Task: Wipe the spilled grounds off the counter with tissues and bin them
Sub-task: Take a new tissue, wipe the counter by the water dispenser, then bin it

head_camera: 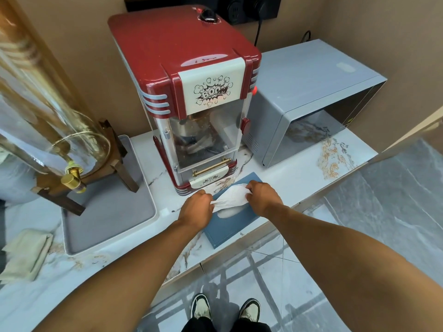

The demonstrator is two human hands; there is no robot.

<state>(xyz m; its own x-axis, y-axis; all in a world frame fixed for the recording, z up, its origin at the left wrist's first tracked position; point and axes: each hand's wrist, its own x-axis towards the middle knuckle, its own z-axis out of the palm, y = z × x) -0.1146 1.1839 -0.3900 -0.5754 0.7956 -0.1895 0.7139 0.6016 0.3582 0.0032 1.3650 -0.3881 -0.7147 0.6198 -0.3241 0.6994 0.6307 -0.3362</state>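
Note:
A blue tissue box (227,226) lies near the front edge of the marble counter (299,178), just in front of the red popcorn machine. A white tissue (233,196) is stretched above the box's slot between both hands. My left hand (196,207) pinches its left end and my right hand (262,197) grips its right end. A few dark specks (176,209) lie on the counter left of my left hand. No bin is in view.
The red popcorn machine (191,92) stands behind the box. A grey microwave (311,101) sits to its right. At the left, a glass drink dispenser (48,130) on a wooden stand rests in a grey tray (115,212), with a folded cloth (24,255) nearby.

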